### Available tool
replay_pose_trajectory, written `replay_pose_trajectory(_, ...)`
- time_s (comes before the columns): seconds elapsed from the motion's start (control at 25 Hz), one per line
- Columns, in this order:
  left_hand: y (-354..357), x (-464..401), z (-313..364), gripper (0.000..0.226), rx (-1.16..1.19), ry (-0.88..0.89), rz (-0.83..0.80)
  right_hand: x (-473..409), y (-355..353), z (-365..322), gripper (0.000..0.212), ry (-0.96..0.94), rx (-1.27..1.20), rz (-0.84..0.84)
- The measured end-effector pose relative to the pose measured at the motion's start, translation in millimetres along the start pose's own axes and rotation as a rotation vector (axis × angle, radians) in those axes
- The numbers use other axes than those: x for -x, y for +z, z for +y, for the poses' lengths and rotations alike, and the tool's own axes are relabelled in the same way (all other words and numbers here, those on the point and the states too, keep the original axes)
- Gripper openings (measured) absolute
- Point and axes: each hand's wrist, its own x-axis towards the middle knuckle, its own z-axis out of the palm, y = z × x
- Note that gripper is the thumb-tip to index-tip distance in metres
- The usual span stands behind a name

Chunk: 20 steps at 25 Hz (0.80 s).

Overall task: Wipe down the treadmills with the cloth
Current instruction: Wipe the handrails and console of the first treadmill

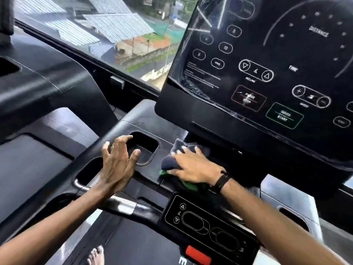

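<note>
Overhead, the screen (267, 60) overhangs the right hand (193, 167) pressing the cloth (172, 161); left hand (118, 161) spread.

surface: treadmill console (145, 119) | on it: dark cloth (170, 162), bunched beside cup recess (145, 148)

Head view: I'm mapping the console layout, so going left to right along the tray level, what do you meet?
Left hand → cup-holder recess → cloth → right hand → black wristband.
</note>
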Motion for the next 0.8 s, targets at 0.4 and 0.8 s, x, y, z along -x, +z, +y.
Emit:
replay_pose_trajectory(0.4, 53, -44, 43, 0.065, 0.029, 0.234, -0.196, -22, 61, 23, 0.093, 0.042, -0.091, 0.339)
replay_pose_trajectory(0.8, 60, -44, 37, 0.073, 0.007, 0.345, -0.32, 71, 91, 69, 0.095, 0.309, 0.095, 0.204)
